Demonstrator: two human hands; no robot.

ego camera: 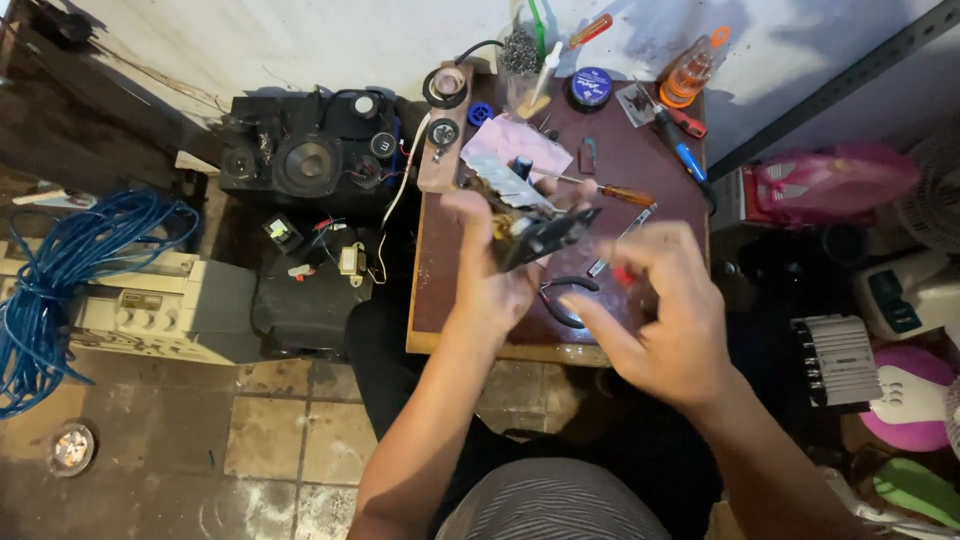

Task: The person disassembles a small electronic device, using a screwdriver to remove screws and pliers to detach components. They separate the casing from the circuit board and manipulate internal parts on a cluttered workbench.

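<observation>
Your counter (640,160) is crowded: screwdrivers, tins, pliers (565,300) under your hands. Your left hand (495,275) holds the black part (545,235) above counter centre, fingers wrapped on it. Right hand (660,315) is blurred beside it, something red pinched; fingers' spread, cannot tell. Risk: a slip drops the part onto tools. Front edge near, little free room.

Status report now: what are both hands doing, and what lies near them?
Left hand holds up a dark electronic part. Right hand beside it, blurred, something red at fingers. Under them: small table, screwdriver, pliers.
</observation>
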